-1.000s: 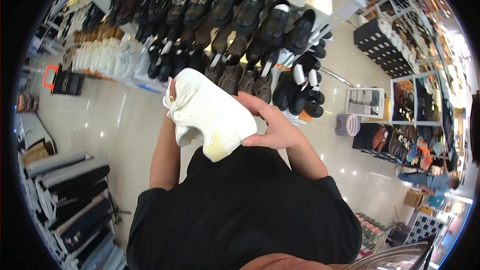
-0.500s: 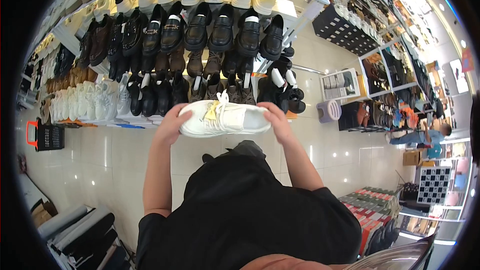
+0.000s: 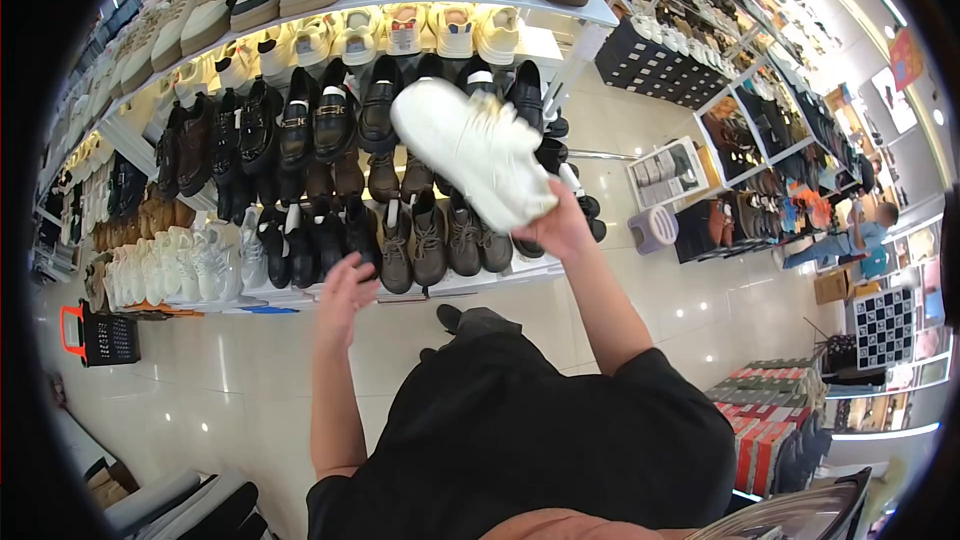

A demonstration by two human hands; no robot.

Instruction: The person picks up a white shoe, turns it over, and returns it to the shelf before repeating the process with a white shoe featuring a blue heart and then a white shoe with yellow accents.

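The white sneaker [image 3: 478,152] is now up in the air in front of the shoe rack [image 3: 560,10], tilted with its toe toward the upper left and its heel low on the right. The right hand [image 3: 556,230] alone carries it, fingers closed under the heel end. Half a second ago both hands cradled the shoe level at chest height; since then it has risen and swung toward the middle shelf rows, and the left hand [image 3: 345,295] has let go. That hand now hangs empty below, fingers spread wide, apart from the shoe and just in front of the lower row of brown boots [image 3: 430,240].

As a judgement, the handover to one hand and the lift suggest the shoe is being carried toward the shelves rather than examined further.

Behind the sneaker stand black loafers [image 3: 330,125] on the middle tier, with cream trainers [image 3: 400,30] a tier above. White trainers [image 3: 170,265] fill the low left of the rack. A red basket [image 3: 95,335] sits on the glossy floor [image 3: 230,370] to the left. Far right, another person [image 3: 850,240] bends near further racks.
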